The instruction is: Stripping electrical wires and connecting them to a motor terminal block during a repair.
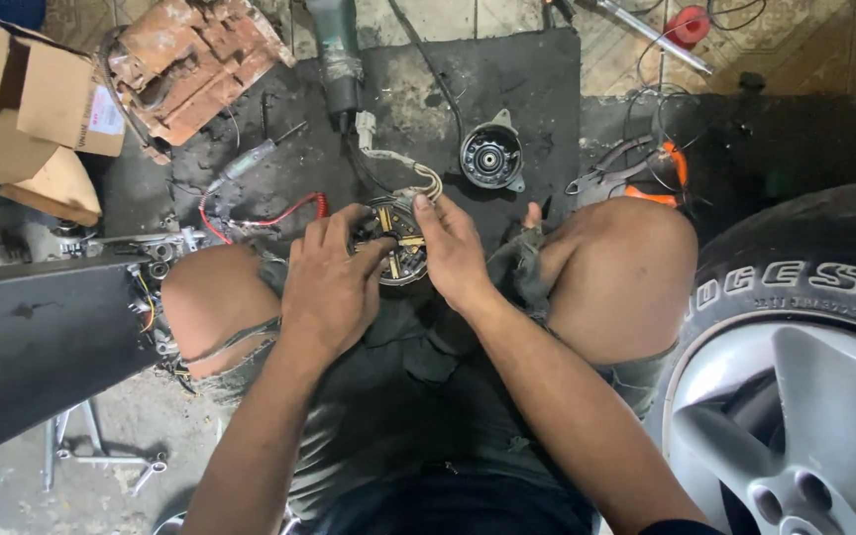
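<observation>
Between my knees I hold a round motor part [400,248] with brass pieces and wires showing inside it. My left hand [334,277] grips its left side, fingers curled over the rim. My right hand [453,253] clasps the right side, with the fingertips at the top edge where pale wires [426,178] come out. The part sits just above a dark mat [507,89] on the floor.
A round grey end cap [492,157] lies on the mat ahead. Orange-handled pliers [636,173] lie to the right, a car tyre and wheel [804,357] at lower right. A red coiled cable [279,213], a rusty casing [190,59] and a cardboard box [32,109] sit left.
</observation>
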